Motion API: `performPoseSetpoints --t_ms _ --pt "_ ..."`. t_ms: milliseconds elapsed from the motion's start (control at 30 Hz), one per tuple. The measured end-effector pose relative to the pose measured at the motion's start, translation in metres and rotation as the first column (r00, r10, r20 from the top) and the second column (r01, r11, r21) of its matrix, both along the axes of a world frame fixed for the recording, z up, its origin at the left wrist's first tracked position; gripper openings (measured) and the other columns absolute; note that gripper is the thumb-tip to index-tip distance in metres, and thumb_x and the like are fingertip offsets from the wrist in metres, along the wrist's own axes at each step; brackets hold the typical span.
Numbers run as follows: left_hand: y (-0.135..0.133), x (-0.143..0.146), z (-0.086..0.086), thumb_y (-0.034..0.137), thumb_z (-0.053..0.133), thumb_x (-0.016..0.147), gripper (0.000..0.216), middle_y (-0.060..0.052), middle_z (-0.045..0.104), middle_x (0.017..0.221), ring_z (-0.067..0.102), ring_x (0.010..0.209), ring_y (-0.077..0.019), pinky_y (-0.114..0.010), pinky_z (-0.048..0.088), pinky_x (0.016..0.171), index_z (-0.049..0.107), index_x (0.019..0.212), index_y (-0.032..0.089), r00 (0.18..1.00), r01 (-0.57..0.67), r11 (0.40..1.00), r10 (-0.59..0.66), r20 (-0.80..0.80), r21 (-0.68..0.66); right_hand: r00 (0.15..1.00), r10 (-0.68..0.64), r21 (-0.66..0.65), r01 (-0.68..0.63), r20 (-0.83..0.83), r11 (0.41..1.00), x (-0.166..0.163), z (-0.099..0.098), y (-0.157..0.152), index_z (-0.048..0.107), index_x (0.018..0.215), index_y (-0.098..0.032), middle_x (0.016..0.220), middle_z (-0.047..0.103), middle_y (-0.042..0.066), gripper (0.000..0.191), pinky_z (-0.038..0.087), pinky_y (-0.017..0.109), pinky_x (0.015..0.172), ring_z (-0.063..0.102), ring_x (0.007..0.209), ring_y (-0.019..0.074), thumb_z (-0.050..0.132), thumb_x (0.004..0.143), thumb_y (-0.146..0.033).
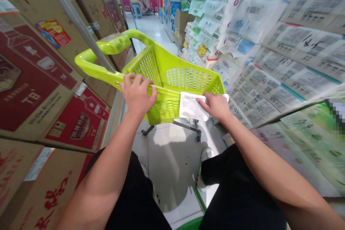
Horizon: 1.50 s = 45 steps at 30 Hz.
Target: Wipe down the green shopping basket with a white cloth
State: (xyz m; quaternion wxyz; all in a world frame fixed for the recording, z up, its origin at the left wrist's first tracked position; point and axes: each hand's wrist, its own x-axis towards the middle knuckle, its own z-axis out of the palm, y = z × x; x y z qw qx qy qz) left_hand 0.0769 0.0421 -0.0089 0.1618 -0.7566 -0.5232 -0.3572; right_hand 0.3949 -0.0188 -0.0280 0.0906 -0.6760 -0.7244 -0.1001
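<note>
A lime-green shopping cart [185, 65] stands sideways in front of me, its handle toward the upper left. My left hand [138, 91] is closed over the cart's near rim, close to the handle, with the fingers on top. Farther along the same rim, my right hand [215, 105] presses a white cloth [190, 104] against the plastic. The cloth drapes down the outside of the basket. My right fingers curl over the rim and are partly hidden behind the cloth and the thumb.
Stacked cardboard boxes [24, 79] line the left side, with a metal pole [77, 18] before them. Packs of tissue [291, 50] with handwritten prices are piled at the right. A blue stool [137, 10] stands far down the aisle. Something green [192, 224] shows between my legs.
</note>
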Motion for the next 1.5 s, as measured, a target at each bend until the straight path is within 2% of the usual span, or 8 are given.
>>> performPoseSetpoints --t_ms 200,500,667,800,933,1100,1300,1500 --pt "-0.011 0.024 -0.005 0.023 0.048 0.090 0.048 -0.016 0.063 0.123 0.048 0.127 -0.0423 -0.056 0.037 0.101 0.060 0.137 0.017 0.996 0.072 0.992 -0.076 -0.040 -0.102 0.996 0.086 0.001 -0.086 0.025 0.996 -0.018 0.001 0.010 0.067 0.107 -0.023 0.101 0.078 0.008 0.054 0.020 0.032 0.062 0.069 0.084 0.0240 0.030 0.108 -0.062" --pt "-0.019 0.018 0.000 0.023 0.050 0.089 0.054 -0.018 0.064 0.127 0.048 0.127 -0.0398 -0.055 0.038 0.102 0.056 0.143 0.016 0.987 0.139 0.981 -0.148 -0.055 -0.138 0.993 0.117 0.063 -0.115 -0.015 0.991 -0.093 0.014 0.025 0.069 0.109 -0.023 0.104 0.078 0.010 0.062 0.029 0.032 0.068 0.070 0.090 0.0255 0.024 0.107 -0.065" --pt "-0.013 -0.008 -0.001 0.024 0.049 0.090 0.047 -0.015 0.062 0.133 0.048 0.133 -0.0351 -0.053 0.038 0.109 0.059 0.136 0.020 0.984 0.178 0.979 -0.178 0.004 -0.099 0.995 0.101 0.022 -0.101 0.004 0.995 -0.078 0.012 0.028 0.070 0.108 -0.022 0.102 0.078 0.011 0.063 0.027 0.032 0.065 0.069 0.089 0.0260 0.026 0.107 -0.066" --pt "-0.011 -0.031 0.005 0.030 0.053 0.088 0.040 -0.012 0.051 0.147 0.041 0.141 -0.0374 -0.060 0.030 0.116 0.063 0.126 0.023 0.979 0.009 0.999 -0.016 0.201 0.039 0.994 0.102 0.021 -0.103 0.032 0.994 -0.054 0.009 0.026 0.069 0.104 -0.021 0.098 0.077 0.010 0.061 0.022 0.032 0.063 0.068 0.084 0.0258 0.027 0.107 -0.065" --pt "-0.013 -0.042 0.013 0.032 0.058 0.085 0.061 -0.018 0.041 0.157 0.032 0.150 -0.0411 -0.064 0.024 0.119 0.048 0.144 0.021 0.907 -0.110 0.992 0.073 0.414 0.065 0.992 0.123 0.002 -0.123 0.027 0.992 -0.032 0.010 0.018 0.068 0.103 -0.020 0.097 0.077 0.010 0.055 0.024 0.031 0.064 0.066 0.083 0.0239 0.031 0.107 -0.061" --pt "-0.014 -0.034 0.015 0.032 0.059 0.084 0.074 -0.019 0.045 0.156 0.031 0.153 -0.0394 -0.063 0.023 0.121 0.037 0.154 0.021 0.920 -0.134 0.988 0.094 0.380 0.080 0.994 0.107 -0.001 -0.107 0.013 0.994 -0.018 0.012 0.011 0.068 0.102 -0.020 0.099 0.078 0.010 0.050 0.025 0.031 0.065 0.065 0.081 0.0233 0.035 0.106 -0.057" --pt "-0.022 -0.009 0.014 0.034 0.061 0.085 0.065 -0.020 0.046 0.154 0.028 0.153 -0.0425 -0.066 0.024 0.118 0.048 0.148 0.023 0.930 -0.102 0.994 0.084 0.357 0.033 0.999 0.045 0.023 -0.046 0.029 0.999 -0.020 0.016 0.013 0.069 0.099 -0.021 0.097 0.078 0.010 0.046 0.028 0.033 0.067 0.068 0.083 0.0255 0.039 0.104 -0.055" --pt "-0.025 0.008 0.011 0.040 0.054 0.093 0.038 -0.014 0.044 0.156 0.022 0.154 -0.0445 -0.069 0.024 0.107 0.071 0.124 0.024 0.964 -0.097 0.995 0.094 0.250 0.000 0.993 0.106 0.101 -0.102 -0.044 0.990 -0.068 0.021 0.027 0.068 0.111 -0.020 0.108 0.077 0.012 0.044 0.034 0.034 0.078 0.068 0.097 0.0277 0.036 0.108 -0.050"
